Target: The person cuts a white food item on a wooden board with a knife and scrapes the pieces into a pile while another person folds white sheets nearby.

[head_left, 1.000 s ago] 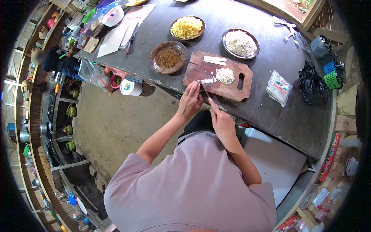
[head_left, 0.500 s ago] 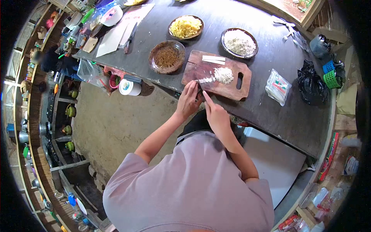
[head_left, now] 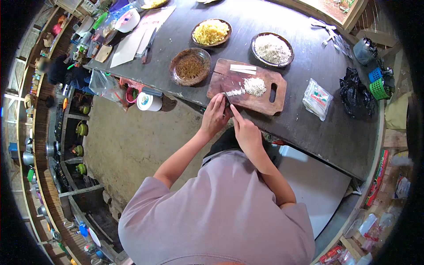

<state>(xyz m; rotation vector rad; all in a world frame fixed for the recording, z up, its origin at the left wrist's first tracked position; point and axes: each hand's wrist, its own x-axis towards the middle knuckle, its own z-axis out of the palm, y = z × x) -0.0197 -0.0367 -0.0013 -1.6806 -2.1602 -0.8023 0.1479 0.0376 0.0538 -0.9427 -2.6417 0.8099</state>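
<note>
A wooden cutting board [head_left: 260, 105] with a handle slot lies at the table's near edge. On it are a heap of finely chopped white pieces [head_left: 255, 87], a short row of fresh slices and a few longer white strips [head_left: 243, 68]. My left hand [head_left: 215, 115] presses its bent fingertips at the board's lower left corner, beside the slices; the strips under it are mostly hidden. My right hand [head_left: 246, 132] is closed around a knife, index finger stretched along its back. The dark blade [head_left: 228, 100] meets the board close to my left fingertips; the handle is hidden.
Beyond the board stand a brown-stained plate [head_left: 191, 66], a plate of yellow pieces [head_left: 211, 32] and a plate of white flour-like crumbs [head_left: 272, 49]. Rightward lie a white plastic packet [head_left: 317, 100] and a black bag [head_left: 354, 93]. Another knife [head_left: 149, 46] rests far left.
The view has shifted very slightly. My right hand and the knife have moved a touch to the left; my left hand keeps its place at the board's corner.
</note>
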